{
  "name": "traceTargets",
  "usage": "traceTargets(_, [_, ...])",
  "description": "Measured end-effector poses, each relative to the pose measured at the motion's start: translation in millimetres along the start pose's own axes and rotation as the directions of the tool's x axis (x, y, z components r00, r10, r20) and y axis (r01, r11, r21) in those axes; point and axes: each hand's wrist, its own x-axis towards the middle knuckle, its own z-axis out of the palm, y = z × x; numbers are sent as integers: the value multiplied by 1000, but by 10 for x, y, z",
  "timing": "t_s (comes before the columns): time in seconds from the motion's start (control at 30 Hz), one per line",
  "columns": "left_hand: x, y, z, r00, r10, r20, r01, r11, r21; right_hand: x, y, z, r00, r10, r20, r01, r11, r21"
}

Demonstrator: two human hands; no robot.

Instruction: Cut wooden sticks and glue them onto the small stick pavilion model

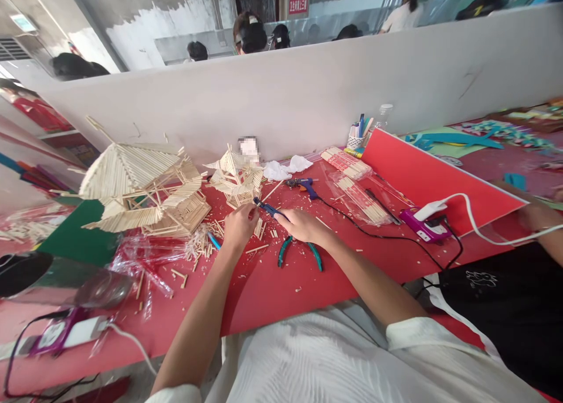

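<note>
My left hand (240, 224) is closed, its fingertips pinching the near end of a thin wooden stick (276, 189) that slants up to the right. Wrapped around blue-handled pliers (269, 208) is my right hand (303, 224); the jaws reach the stick close to my left fingertips. Whether they are closed on it I cannot tell. Just below lie green-handled pliers (281, 253), handles spread. Beyond my hands stands a small stick-built pavilion model (235, 177), with a larger one (141, 180) on the left. Short cut stick pieces (259, 228) lie beside my left hand.
A glue gun (303, 184) trails its cord to a purple power strip (424, 224). Packs of sticks (363, 197) and a red board (431, 174) are at right. A clear plastic jar (79, 283) lies at left. A grey partition (308, 92) closes the back; another person's arm (539, 221) shows far right.
</note>
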Motion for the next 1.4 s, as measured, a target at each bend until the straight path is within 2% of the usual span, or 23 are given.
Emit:
traceTargets(0.2, [7, 80, -101, 993, -65, 103, 43, 979, 198, 13, -17, 100, 1000, 2, -27, -4, 997, -77])
traceTargets(0.43, [6, 136, -146, 987, -86, 134, 50, 967, 250, 18, -13, 132, 999, -25, -41, 21, 995, -101])
traceTargets(0.6, [-3, 151, -148, 990, -100, 103, 69, 960, 272, 10, -26, 118, 999, -21, -33, 17, 993, -118])
traceTargets(0.8, [-27, 120, -105, 996, -58, 61, 39, 961, 273, 3, -16, 125, 998, -24, -61, 18, 995, -99])
traceTargets(1.13, [-51, 146, -96, 998, -50, 46, 34, 953, 302, -19, -53, 123, 997, -17, -80, 11, 997, -76])
traceTargets(1.4, [-51, 107, -91, 999, 2, 41, -15, 954, 298, -20, -52, 129, 997, -23, -77, 16, 996, -92])
